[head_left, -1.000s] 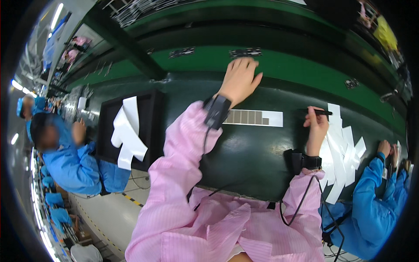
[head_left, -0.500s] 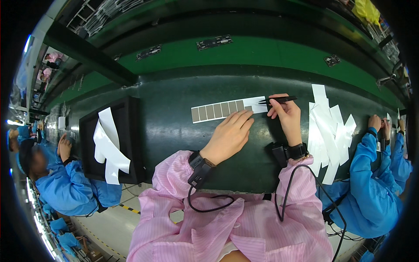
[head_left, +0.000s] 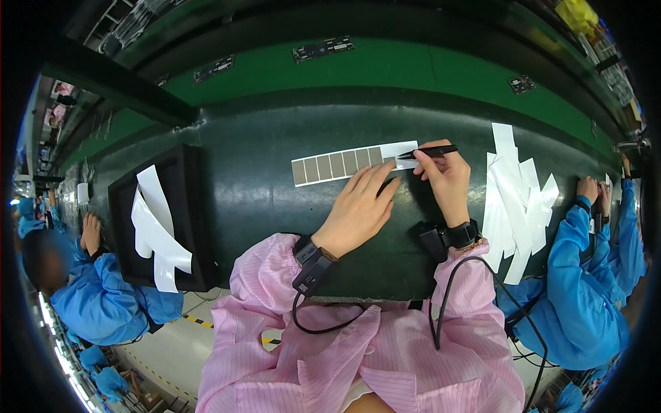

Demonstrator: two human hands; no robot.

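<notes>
A white backing strip (head_left: 337,164) with a row of grey-brown rectangular stickers lies on the dark green bench in front of me. My left hand (head_left: 354,212) rests palm down with fingers stretched out, the fingertips on the strip's lower edge near its right part. My right hand (head_left: 444,180) is closed around black tweezers (head_left: 441,151), pinched between thumb and fingers. The tweezers point left, their tips at the strip's bare white right end, close to the last stickers. Whether the tips grip a sticker is too small to tell.
A black tray (head_left: 200,227) holding white strips (head_left: 157,213) stands at the left. White strips (head_left: 513,206) lie piled to the right. Circuit boards (head_left: 323,48) sit on the green surface beyond. Co-workers in blue sleeves (head_left: 582,268) are on both sides. A black cable (head_left: 441,303) runs from my right wrist.
The view has shifted slightly. My right hand's tweezer tips have moved left and lower over the strip, close to my left fingertips. My left hand stays on the strip, its fingers slightly more spread.
</notes>
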